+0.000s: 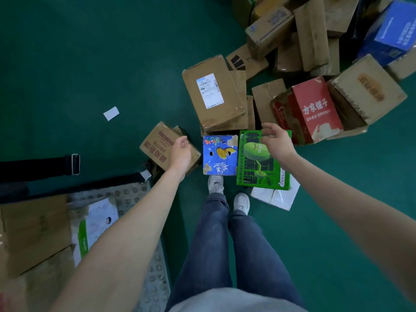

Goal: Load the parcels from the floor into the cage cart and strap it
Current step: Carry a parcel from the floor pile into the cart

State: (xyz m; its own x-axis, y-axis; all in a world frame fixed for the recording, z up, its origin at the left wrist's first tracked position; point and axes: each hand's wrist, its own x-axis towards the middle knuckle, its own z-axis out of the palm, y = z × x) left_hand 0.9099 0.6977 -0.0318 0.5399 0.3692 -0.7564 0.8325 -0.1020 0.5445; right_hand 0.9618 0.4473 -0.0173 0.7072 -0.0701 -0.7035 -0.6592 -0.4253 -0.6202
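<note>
Above the floor parcels, the left hand (180, 154) and right hand (278, 143) are hovering empty, fingers loosely spread, bracketing the blue box (220, 155) beside the green box (262, 161); next, probably lowering to grip its sides.

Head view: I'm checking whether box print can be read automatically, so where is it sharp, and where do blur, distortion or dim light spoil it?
Head view: sharpest mid-frame, on the red box and the brown box's white label; the top-right pile is soft and bent by wide-angle distortion; the cart's boxes at lower left are dim and blurred; no strong glare.
</note>
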